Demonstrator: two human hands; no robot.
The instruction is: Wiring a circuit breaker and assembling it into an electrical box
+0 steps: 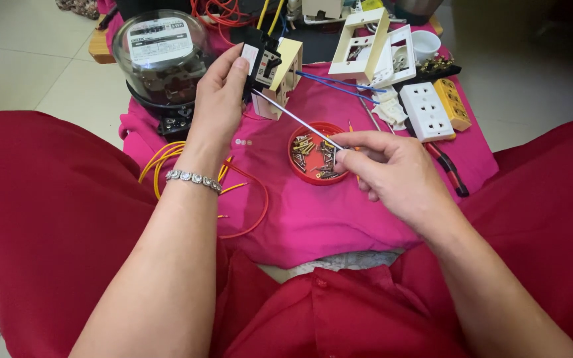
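My left hand [219,99] holds a small black circuit breaker [260,58] upright against a cream mounting box [285,71]. My right hand [392,174] grips a thin screwdriver [296,119] by its handle end; the metal shaft slants up-left and its tip touches the underside of the breaker. Below the shaft, a red round lid [300,174] holding several small screws rests on the pink cloth [313,212]. A silver bracelet is on my left wrist.
A glass-domed electric meter [160,56] stands at the upper left. Yellow and red wires [167,159] loop beside my left arm. White socket plates [426,109], cream frames [366,43], blue wires [339,83] and red-handled pliers [449,169] lie at the right.
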